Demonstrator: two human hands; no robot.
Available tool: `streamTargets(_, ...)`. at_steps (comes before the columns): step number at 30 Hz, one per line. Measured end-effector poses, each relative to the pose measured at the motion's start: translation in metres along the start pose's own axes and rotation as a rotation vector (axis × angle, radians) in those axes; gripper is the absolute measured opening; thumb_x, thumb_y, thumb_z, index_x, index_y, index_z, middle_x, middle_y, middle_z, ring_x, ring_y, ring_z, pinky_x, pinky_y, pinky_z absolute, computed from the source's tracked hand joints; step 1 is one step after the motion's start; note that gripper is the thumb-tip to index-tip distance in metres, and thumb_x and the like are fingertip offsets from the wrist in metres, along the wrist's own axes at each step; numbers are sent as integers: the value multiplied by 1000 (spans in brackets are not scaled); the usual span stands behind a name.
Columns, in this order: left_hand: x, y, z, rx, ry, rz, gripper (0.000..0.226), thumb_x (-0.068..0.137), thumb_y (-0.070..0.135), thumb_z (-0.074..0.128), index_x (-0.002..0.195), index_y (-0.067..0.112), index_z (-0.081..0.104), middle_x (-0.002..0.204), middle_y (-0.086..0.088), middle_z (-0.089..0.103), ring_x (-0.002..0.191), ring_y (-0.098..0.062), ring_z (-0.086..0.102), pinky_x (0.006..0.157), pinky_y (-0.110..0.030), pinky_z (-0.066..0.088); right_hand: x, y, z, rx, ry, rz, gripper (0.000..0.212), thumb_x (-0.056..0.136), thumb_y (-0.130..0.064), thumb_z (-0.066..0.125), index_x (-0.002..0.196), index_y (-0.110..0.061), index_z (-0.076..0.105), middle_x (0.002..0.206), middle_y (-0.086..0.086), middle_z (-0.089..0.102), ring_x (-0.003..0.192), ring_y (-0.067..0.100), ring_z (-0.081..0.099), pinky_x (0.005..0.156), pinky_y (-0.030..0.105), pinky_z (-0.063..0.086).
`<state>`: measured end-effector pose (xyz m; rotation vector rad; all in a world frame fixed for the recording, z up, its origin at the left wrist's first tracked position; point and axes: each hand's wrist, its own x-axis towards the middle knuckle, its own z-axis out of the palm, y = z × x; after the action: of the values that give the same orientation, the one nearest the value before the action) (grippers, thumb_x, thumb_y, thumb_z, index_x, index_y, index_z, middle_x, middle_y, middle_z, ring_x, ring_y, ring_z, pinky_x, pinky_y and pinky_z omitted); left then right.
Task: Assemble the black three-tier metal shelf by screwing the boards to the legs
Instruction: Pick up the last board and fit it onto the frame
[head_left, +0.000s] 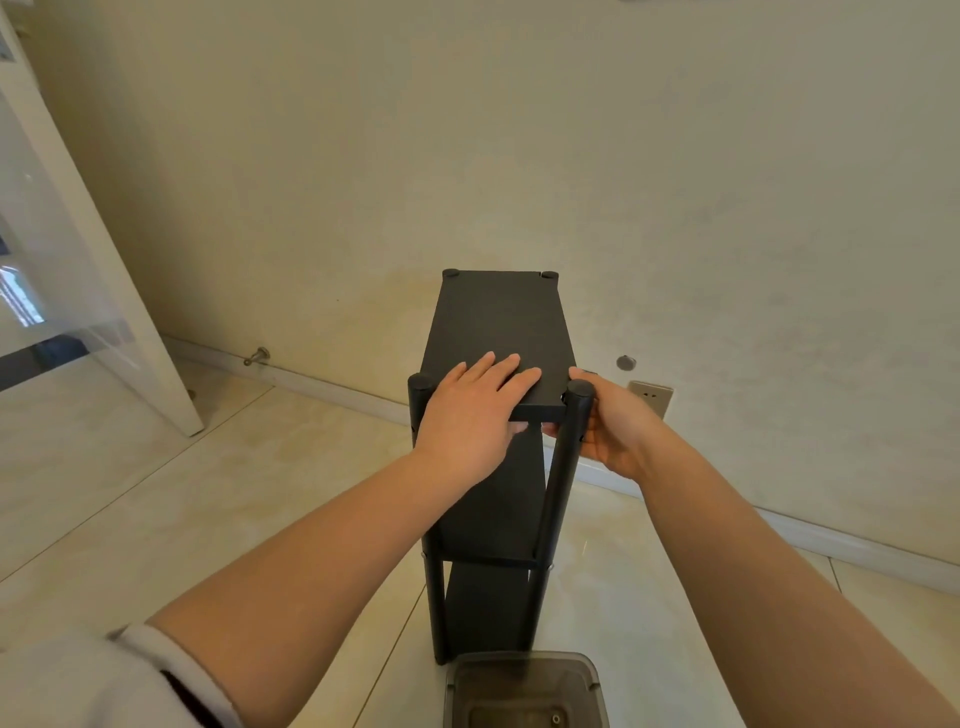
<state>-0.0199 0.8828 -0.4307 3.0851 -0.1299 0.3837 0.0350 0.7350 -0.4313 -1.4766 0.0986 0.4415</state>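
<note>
Black shelf (498, 322) stands upright — grey plastic box (524, 691) at its foot.

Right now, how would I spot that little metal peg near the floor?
Follow the cream wall down to its white baseboard, left of the black shelf. The door stopper juts out just above it, the only silver peg there; the round cover right of the shelf lies flat.
</note>
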Motion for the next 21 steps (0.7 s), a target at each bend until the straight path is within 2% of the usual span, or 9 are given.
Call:
streamTargets(3,7,10,-30,-123,-127,10,81,83,70,43,149,37,10,159,5,7,146,-22,3,116,-49,5,-2,10,-4,23,-33,-34,53,96,-53,33,122,-12,55,109,11,67,99,27,65,97,43,48)
streamTargets(6,16,22,-48,-206,63,27,94,77,76,43,151,30,7,159,6,3,146,-16,-3,117,-49,1,-5,22,-8,-20,-54,-50,67,95,-59,18,118,-12,60,107,10,68,103,25,63,106,49,37)
streamTargets(7,16,25,-43,-155,42,57,99,76,77,45,151,26,6,159,5,0,146,-15,-5,116,-48,-1,-6,26,-9,-26,-51,-46,70,94,-61,15,115,-12,62,106,10,69,105,26,62,106,49,37)
streamTargets(9,12,26,-21,2,-174,103,107,73,77,50,151,22,3,160,2,-4,146,-18,-8,115,-49,-2,-8,32,-11,-39,-43,-14,74,94,-61,13,119,-10,61,109,10,68,107,26,60,103,46,41)
streamTargets(11,15,24,-12,53,-253,107,108,73,79,48,151,21,2,159,1,-5,145,-19,-9,115,-51,-2,-10,35,-15,-83,-64,5,76,93,-63,12,127,-11,55,118,10,64,111,25,58,100,42,42)
streamTargets(15,17,23,-18,-12,5,23,103,72,84,36,151,27,4,159,5,-5,145,-19,-10,114,-54,-5,-11,35,-20,-115,-54,4,79,90,-65,14,132,-11,52,131,10,56,124,29,49,108,47,36)
streamTargets(17,13,18,-7,33,-82,-46,105,69,89,31,151,30,5,159,3,-3,146,-22,-8,114,-57,-4,-11,36,-18,-112,-73,-10,76,92,-63,14,133,-11,51,128,6,57,126,28,48,109,46,35)
streamTargets(19,12,14,-6,-2,-199,-69,103,69,89,26,151,30,7,160,3,-1,146,-23,-6,114,-58,-3,-13,37,-14,-141,-109,-53,66,94,-59,14,124,-18,55,116,0,62,123,25,50,109,46,35)
streamTargets(21,13,14,-18,-135,-136,-91,98,73,84,25,151,28,7,160,3,-1,146,-22,-7,116,-55,-1,-14,38,-13,-147,-127,-86,59,95,-57,18,116,-21,59,107,3,68,114,22,58,108,47,36)
